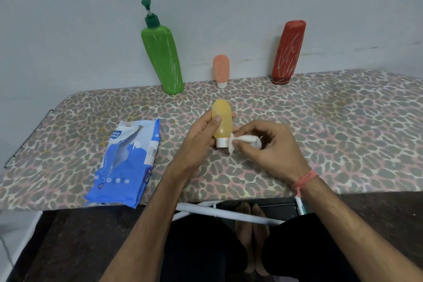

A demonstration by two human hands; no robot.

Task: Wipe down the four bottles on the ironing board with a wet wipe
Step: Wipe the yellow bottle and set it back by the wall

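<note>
My left hand (pixel 201 137) grips a small yellow bottle (pixel 222 121), held cap-down just above the ironing board (pixel 343 126). My right hand (pixel 267 146) pinches a bunched white wet wipe (pixel 242 141) whose end touches the bottle's white cap. Along the wall stand a tall green pump bottle (pixel 163 59), a small pink bottle (pixel 221 70) on its cap, and a red bottle (pixel 288 52) with white scribbles on it.
An open blue wet-wipe pack (pixel 128 162) lies on the board to the left of my hands. The board's near edge runs across the lower middle, with its white legs (pixel 229 213) and my feet below. A grey wall backs the board.
</note>
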